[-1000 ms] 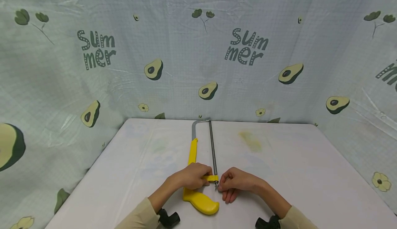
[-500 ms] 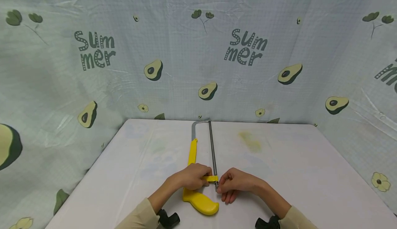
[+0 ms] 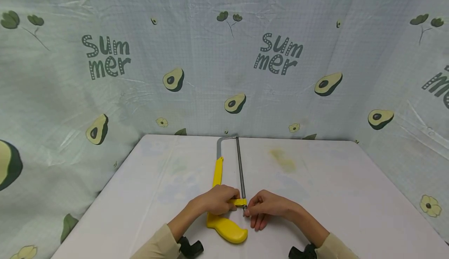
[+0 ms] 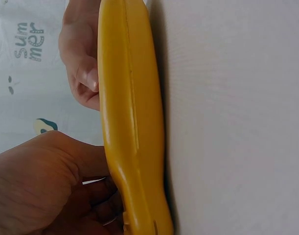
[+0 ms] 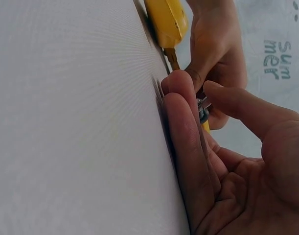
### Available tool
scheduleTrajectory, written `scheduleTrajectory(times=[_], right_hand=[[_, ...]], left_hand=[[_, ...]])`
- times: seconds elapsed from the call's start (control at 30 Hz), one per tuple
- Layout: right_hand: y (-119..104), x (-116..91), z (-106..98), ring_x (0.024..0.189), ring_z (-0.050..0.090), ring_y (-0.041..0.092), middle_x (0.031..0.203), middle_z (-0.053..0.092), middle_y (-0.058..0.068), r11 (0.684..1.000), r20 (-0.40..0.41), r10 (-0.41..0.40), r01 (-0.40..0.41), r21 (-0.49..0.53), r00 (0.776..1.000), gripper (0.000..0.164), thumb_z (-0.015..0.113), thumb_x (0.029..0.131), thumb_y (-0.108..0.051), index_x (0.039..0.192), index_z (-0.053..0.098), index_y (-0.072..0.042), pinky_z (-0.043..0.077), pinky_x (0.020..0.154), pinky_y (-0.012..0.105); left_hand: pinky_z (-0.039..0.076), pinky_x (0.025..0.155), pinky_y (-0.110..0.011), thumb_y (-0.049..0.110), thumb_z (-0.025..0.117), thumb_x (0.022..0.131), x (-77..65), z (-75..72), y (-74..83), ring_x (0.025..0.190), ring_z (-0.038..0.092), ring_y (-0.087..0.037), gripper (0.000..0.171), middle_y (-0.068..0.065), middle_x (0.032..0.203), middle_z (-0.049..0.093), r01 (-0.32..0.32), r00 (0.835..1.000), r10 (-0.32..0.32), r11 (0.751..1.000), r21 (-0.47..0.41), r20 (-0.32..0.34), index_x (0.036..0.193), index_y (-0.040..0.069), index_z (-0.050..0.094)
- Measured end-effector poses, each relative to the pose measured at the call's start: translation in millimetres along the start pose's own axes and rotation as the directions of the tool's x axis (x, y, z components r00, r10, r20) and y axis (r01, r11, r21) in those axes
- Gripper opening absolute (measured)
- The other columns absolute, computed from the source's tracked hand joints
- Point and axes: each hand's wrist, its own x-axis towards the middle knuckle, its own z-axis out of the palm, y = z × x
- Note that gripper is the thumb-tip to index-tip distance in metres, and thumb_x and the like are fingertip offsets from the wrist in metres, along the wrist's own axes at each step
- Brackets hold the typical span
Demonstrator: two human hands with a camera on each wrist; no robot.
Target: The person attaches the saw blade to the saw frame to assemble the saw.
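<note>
A hacksaw (image 3: 218,170) with a yellow handle lies on the white table, its grey front bow at the far end. My left hand (image 3: 220,199) grips the yellow frame just above the handle, fingers around the crosspiece that bears the blade end. At the near end of the dark blade bar (image 3: 240,165) sits a small metal wing nut (image 3: 244,209). My right hand (image 3: 269,204) pinches this wing nut between thumb and index finger, the other fingers resting low by the tabletop. In the left wrist view the handle (image 4: 132,107) hides part of both hands.
The white table (image 3: 315,181) has a yellowish stain (image 3: 283,160) right of the saw. A pale curtain (image 3: 200,37) printed with avocados surrounds the table's back and sides. Black wrist mounts (image 3: 191,248) sit at both cuffs.
The wing nut shows at a different angle, and my right thumb and fingertips have shifted slightly around it. My left hand and the hacksaw stay in place.
</note>
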Motion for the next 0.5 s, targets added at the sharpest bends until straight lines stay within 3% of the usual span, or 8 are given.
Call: scheduleTrajectory(times=[0.5], right_hand=[[-5.6, 1.3, -2.8, 0.062, 0.073, 0.012, 0.074, 0.074, 0.005, 0.999, -0.005, -0.003, 0.004, 0.048, 1.000, 0.016, 0.065, 0.095, -0.011, 0.102, 0.066, 0.004, 0.058, 0.057, 0.025]], left_hand=[[0.042, 0.071, -0.021, 0.019, 0.074, 0.096, -0.2, -9.9, 1.9, 0.076, 0.050, -0.007, 0.011, 0.008, 0.084, 0.057, 0.017, 1.000, -0.017, 1.000, -0.015, 0.013, 0.103, 0.016, 0.066]])
